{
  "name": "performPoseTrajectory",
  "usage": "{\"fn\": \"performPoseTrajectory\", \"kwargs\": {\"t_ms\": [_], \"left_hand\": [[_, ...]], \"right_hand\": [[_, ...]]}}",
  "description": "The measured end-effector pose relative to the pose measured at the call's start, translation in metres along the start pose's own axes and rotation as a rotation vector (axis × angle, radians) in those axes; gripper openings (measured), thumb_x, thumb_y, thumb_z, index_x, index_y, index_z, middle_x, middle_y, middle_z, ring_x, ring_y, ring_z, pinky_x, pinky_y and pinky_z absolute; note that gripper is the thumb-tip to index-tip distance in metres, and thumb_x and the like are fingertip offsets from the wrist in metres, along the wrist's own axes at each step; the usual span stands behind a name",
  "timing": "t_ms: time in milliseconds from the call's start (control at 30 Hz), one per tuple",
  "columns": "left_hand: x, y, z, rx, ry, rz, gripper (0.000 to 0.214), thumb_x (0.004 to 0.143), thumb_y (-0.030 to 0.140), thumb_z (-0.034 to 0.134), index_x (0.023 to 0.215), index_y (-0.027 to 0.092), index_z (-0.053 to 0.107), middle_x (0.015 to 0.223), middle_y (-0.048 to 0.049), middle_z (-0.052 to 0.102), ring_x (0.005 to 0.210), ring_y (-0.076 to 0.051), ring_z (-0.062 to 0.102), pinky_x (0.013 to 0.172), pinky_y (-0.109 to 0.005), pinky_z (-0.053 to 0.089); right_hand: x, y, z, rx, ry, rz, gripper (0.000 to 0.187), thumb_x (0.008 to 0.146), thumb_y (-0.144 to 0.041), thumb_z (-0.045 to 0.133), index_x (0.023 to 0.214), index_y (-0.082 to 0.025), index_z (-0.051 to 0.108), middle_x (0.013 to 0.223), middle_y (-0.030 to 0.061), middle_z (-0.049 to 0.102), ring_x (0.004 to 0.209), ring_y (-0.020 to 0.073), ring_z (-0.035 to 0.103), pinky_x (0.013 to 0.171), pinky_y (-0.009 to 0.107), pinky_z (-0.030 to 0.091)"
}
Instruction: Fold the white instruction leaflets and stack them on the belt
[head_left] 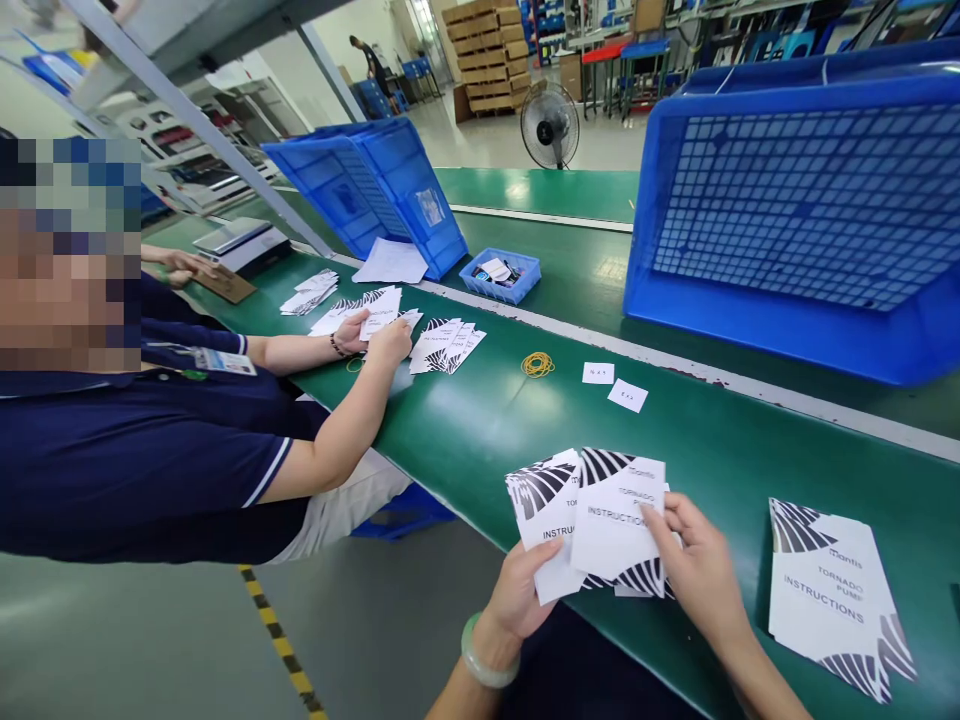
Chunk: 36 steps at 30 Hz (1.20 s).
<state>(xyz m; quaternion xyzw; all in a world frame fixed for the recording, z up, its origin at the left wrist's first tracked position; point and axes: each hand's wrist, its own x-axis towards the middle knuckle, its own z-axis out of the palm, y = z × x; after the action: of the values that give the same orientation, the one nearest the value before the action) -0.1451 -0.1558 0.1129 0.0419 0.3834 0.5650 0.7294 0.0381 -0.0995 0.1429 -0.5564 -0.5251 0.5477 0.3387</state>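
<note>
My left hand (523, 590), with a pale green bangle at the wrist, grips a fanned stack of white instruction leaflets (541, 515) printed with black curved stripes. Pinched between the thumb and fingers of my right hand (694, 555) is an instruction leaflet (619, 515) lettered "Tornado Pump Instructions". It overlaps the stack's right side. More leaflets show partly behind it, low by my right fingers. On the green bench to the right lies a pile of the same leaflets (821, 590), slightly spread at its lower end.
Yellow rubber bands (538, 365) and two handwritten paper slips (598, 373) lie ahead. Beyond stand a small blue tray (501, 276) and large blue crates (787, 210). At left, a co-worker (187, 430) handles leaflets near other leaflet piles (448, 345). A fan (550, 125) stands behind.
</note>
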Motion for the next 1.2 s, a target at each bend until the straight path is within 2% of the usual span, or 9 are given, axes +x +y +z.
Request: {"fn": "performPoseTrajectory", "kwargs": {"t_ms": [133, 300, 367, 467, 533, 667, 867, 1033, 1200], "left_hand": [[-0.002, 0.014, -0.006, -0.042, -0.077, 0.051, 0.058, 0.077, 0.015, 0.054, 0.133, 0.009, 0.04, 0.114, -0.0155, 0.063, 0.111, -0.031, 0.055, 0.101, -0.047, 0.037], [-0.003, 0.024, -0.005, -0.059, -0.18, 0.069, 0.059, 0.077, 0.019, 0.052, 0.134, 0.008, 0.039, 0.117, -0.0161, 0.061, 0.118, -0.033, 0.048, 0.104, -0.048, 0.031], [-0.004, 0.018, -0.002, -0.058, -0.192, 0.03, 0.059, 0.076, 0.021, 0.054, 0.132, 0.008, 0.042, 0.115, -0.0159, 0.062, 0.117, -0.033, 0.049, 0.104, -0.047, 0.032], [-0.003, 0.003, 0.003, -0.043, -0.189, -0.021, 0.057, 0.073, 0.02, 0.058, 0.128, 0.009, 0.047, 0.109, -0.0137, 0.066, 0.113, -0.032, 0.053, 0.102, -0.045, 0.036], [-0.003, -0.006, 0.005, -0.037, -0.213, -0.046, 0.055, 0.072, 0.018, 0.06, 0.126, 0.01, 0.05, 0.107, -0.013, 0.067, 0.112, -0.032, 0.055, 0.101, -0.044, 0.037], [-0.003, -0.013, 0.005, -0.039, -0.222, -0.061, 0.055, 0.07, 0.016, 0.061, 0.124, 0.009, 0.052, 0.109, -0.0141, 0.066, 0.112, -0.033, 0.054, 0.1, -0.046, 0.038], [-0.003, -0.004, 0.002, -0.031, -0.162, -0.056, 0.057, 0.07, 0.014, 0.058, 0.126, 0.009, 0.049, 0.107, -0.0137, 0.067, 0.107, -0.031, 0.058, 0.097, -0.045, 0.04], [-0.005, 0.017, -0.003, -0.089, -0.207, -0.005, 0.055, 0.074, 0.017, 0.051, 0.128, 0.011, 0.047, 0.116, -0.0127, 0.062, 0.114, -0.031, 0.052, 0.1, -0.045, 0.038], [-0.006, 0.021, -0.004, -0.14, -0.251, 0.031, 0.056, 0.076, 0.023, 0.048, 0.13, 0.01, 0.044, 0.125, -0.0132, 0.056, 0.121, -0.032, 0.046, 0.104, -0.047, 0.032]], "right_hand": [[0.009, 0.016, -0.029, 0.138, 0.091, 0.101, 0.045, 0.08, -0.054, 0.054, 0.107, -0.017, 0.054, 0.087, 0.0096, 0.069, 0.075, 0.0256, 0.065, 0.062, 0.035, 0.053], [0.016, 0.035, -0.032, -0.494, 0.272, -0.103, 0.056, 0.081, -0.053, 0.05, 0.124, -0.019, 0.046, 0.12, 0.0132, 0.056, 0.111, 0.0325, 0.05, 0.076, 0.042, 0.049], [0.013, 0.029, -0.019, -0.551, 0.216, -0.134, 0.05, 0.085, -0.051, 0.044, 0.125, -0.021, 0.045, 0.124, 0.0114, 0.053, 0.115, 0.0305, 0.046, 0.073, 0.038, 0.049], [0.009, 0.014, 0.002, -0.463, -0.003, -0.139, 0.036, 0.086, -0.049, 0.044, 0.111, -0.024, 0.051, 0.11, 0.0075, 0.059, 0.102, 0.0255, 0.054, 0.073, 0.035, 0.048], [0.007, 0.006, 0.011, -0.424, -0.055, -0.161, 0.028, 0.085, -0.049, 0.048, 0.097, -0.024, 0.054, 0.097, 0.0047, 0.063, 0.09, 0.0228, 0.057, 0.075, 0.034, 0.046], [0.005, 0.004, 0.013, -0.294, -0.041, -0.118, 0.027, 0.087, -0.048, 0.045, 0.083, -0.023, 0.053, 0.08, 0.0009, 0.061, 0.067, 0.017, 0.055, 0.063, 0.028, 0.044], [-0.001, 0.006, -0.003, -0.054, 0.011, -0.004, 0.031, 0.083, -0.05, 0.052, 0.074, -0.021, 0.054, 0.062, -0.0013, 0.055, 0.057, 0.0152, 0.052, 0.05, 0.024, 0.04], [0.007, 0.015, -0.023, 0.139, 0.087, 0.103, 0.033, 0.079, -0.051, 0.056, 0.09, -0.019, 0.057, 0.084, 0.0058, 0.065, 0.072, 0.0214, 0.062, 0.061, 0.03, 0.05], [0.014, 0.027, -0.02, -0.433, 0.305, -0.12, 0.055, 0.081, -0.05, 0.052, 0.126, -0.019, 0.044, 0.125, 0.0127, 0.05, 0.115, 0.0309, 0.045, 0.091, 0.046, 0.04]]}}
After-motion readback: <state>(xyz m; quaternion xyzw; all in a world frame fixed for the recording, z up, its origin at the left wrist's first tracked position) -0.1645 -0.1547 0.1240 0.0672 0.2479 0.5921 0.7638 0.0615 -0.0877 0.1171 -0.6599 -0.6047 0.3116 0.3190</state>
